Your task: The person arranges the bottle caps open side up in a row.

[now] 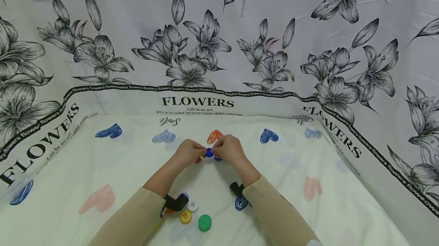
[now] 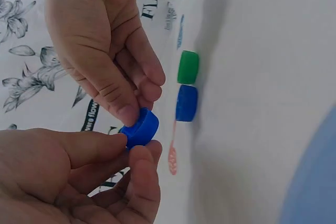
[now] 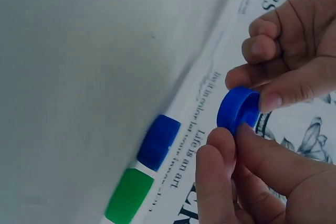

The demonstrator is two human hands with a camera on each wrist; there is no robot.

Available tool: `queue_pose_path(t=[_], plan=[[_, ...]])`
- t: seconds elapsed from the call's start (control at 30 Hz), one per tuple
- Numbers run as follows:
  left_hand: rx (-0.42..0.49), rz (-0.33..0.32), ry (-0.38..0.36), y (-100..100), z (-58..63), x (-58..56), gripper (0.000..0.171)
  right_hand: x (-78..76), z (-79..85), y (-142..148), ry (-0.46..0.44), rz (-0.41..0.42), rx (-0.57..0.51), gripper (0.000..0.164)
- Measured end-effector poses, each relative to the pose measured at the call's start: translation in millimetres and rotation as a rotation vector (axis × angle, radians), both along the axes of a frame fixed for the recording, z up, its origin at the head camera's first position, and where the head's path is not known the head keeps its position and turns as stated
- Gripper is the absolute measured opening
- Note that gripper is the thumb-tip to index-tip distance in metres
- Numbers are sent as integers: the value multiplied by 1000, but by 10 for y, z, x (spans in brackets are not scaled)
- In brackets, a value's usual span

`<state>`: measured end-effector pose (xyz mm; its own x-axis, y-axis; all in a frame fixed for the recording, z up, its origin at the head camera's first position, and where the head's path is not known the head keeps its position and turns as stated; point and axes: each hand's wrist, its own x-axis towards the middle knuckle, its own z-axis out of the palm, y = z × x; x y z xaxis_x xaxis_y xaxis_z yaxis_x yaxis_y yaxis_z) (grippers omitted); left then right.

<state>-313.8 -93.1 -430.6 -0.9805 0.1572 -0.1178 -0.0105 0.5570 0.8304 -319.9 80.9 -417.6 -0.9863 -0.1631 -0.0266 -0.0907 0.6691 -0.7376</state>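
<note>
Between the fingertips of both hands is a blue bottle cap [image 1: 209, 153], held up over the cloth. My left hand [image 1: 188, 154] pinches one side of it with thumb and fingers, and my right hand [image 1: 231, 150] pinches the other. In the right wrist view the open hollow of the cap [image 3: 231, 106] faces partly toward the right thumb. Below the hands, a second blue cap [image 2: 187, 103] and a green cap [image 2: 188, 67] lie side by side on the cloth. From the head, the right hand hides that green cap.
Nearer the body lie another green cap [image 1: 204, 223], a yellow cap [image 1: 186, 217] and a white cap [image 1: 193, 205]. An orange cap [image 1: 169, 211] is partly covered by the black left wrist camera [image 1: 176, 202]. Behind the heart-printed cloth [image 1: 137, 162] rises a flower-printed curtain [image 1: 212, 71].
</note>
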Motion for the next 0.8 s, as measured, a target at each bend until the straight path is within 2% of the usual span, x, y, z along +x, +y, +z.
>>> queue_pose_path(t=[0.17,0.33,0.47,0.63,0.8], plan=[[57,67,17,-2,-68,-2,13,-12,-73,-46,54,55,54,8],[80,109,20,-7,-120,-26,11,-4,-65,-59,54,88,120,10],[68,123,15,-8,-135,-46,12,17,-21,-55,22,99,139,18],[33,129,-6,-21,-157,-55,13,49,14,-60,-18,116,157,20],[6,92,-46,-21,-179,-60,16,75,23,-75,-60,131,178,25]])
